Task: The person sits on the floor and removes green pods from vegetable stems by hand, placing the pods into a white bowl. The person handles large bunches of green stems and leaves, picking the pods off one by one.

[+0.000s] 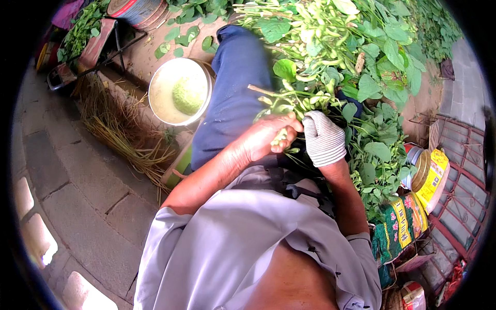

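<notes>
My bare left hand [267, 133] is closed around several pale green bean pods [282, 136], its thumb and forefinger at the plant stems. Close beside it, my right hand [324, 137], in a grey-and-white striped glove, grips a stalk of a podded bean plant [310, 101] that looks like soybean. The stalk lies across my lap, and leaves cover part of it. A large heap of similar leafy plants [329, 38] rises beyond my hands, thick with pods. Left of my blue trouser leg [240, 89] stands a white bucket [154, 91] with a mound of small light green pieces [190, 95] inside; glare hides their detail.
Stripped dry stalks [120, 135] lie on the stone paving [89, 209] at left. A metal-framed stool [99, 46] and a tin [135, 11] stand at upper left. On the right are printed sacks [401, 226], another tin [416, 166] and a red metal grille [461, 186].
</notes>
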`<state>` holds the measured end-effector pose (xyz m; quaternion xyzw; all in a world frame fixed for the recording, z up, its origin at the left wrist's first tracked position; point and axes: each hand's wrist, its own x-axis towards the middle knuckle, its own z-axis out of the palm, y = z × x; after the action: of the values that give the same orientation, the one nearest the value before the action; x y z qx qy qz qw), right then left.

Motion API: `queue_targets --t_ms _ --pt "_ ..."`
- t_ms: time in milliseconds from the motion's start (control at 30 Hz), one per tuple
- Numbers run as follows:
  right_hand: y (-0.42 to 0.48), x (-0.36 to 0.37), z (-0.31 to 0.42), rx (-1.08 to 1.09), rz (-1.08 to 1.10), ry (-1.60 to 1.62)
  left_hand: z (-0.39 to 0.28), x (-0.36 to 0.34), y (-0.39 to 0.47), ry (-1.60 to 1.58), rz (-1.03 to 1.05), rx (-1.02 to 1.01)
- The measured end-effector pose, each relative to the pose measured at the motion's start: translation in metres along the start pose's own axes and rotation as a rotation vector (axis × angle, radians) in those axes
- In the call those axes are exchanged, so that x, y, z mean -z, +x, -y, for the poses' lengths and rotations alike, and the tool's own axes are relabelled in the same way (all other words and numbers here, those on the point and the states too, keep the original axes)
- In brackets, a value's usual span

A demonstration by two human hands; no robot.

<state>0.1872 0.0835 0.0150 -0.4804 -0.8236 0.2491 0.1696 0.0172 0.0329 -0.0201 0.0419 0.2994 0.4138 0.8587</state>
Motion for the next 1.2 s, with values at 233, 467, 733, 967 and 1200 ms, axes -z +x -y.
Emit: queue_targets --t_ms 233,467,733,967,1200 --pt "-0.008 -0.002 0.008 0.075 0.039 -0.064 0.002 -0.001 0.005 -0.066 -0.089 -0.123" --pt "-0.013 -0.011 0.008 -0.039 0.126 0.099 0.002 -0.003 0.005 -0.100 -0.186 -0.150" --pt "-0.029 -0.010 -0.003 -0.321 0.348 0.365 0.005 0.001 0.006 -0.029 -0.132 -0.142" --pt "-0.030 -0.003 -0.005 -0.352 0.441 0.568 0.010 -0.005 0.003 0.124 -0.216 -0.182" --pt "-0.026 -0.001 -0.011 -0.268 0.505 0.853 -0.001 0.003 -0.001 0.090 -0.100 -0.009"
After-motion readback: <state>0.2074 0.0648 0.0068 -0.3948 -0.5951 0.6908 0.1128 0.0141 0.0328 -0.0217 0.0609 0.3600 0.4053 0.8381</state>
